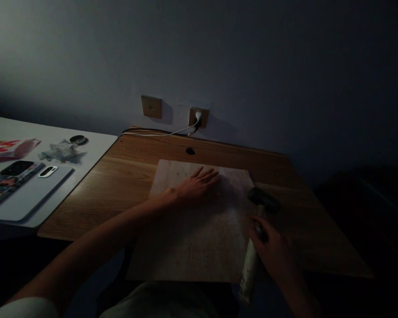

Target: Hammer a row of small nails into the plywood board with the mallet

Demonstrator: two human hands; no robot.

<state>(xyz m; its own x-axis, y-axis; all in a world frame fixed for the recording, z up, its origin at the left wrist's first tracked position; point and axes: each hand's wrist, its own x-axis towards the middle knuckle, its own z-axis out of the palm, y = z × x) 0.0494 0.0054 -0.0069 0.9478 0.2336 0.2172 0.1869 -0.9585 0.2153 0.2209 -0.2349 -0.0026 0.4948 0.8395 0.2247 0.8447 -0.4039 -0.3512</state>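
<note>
Left hand [199, 187] released, flat on one board [199, 247], right hand [271, 240] at one mallet [250, 263], grip unclear, two wall plates [151, 106]

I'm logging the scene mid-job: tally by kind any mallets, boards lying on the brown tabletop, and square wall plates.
Black-headed mallet with pale handle: 1
Pale flat rectangular board: 1
Square gold-coloured wall plates: 2
Total: 4
</note>
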